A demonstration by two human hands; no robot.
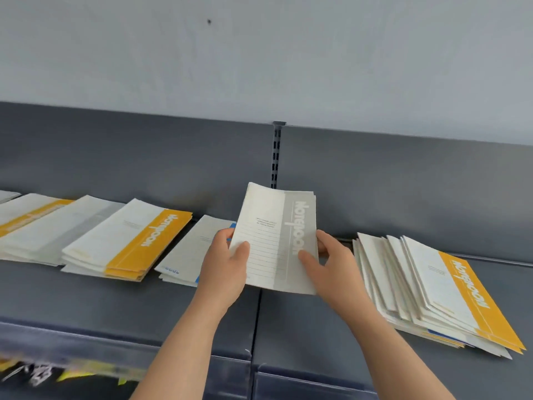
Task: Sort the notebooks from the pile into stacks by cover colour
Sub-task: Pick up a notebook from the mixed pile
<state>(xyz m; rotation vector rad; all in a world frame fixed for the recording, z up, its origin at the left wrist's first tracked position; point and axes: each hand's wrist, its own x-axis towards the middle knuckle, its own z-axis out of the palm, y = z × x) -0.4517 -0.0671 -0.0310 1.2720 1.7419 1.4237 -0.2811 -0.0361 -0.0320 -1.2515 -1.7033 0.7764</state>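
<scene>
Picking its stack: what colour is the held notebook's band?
Grey; the held notebook shows best in head view.

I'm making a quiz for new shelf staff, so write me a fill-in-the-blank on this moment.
1. The held notebook, gripped by the left hand and the right hand, has a ____ cover band.
2. The top notebook of the unsorted pile at the right has a ____ band.
3. The low stack behind the left hand shows a ____ band.
Missing words: grey; yellow; blue.

Bare forearms (184, 336), left hand (222, 269), right hand (334, 265)
</scene>
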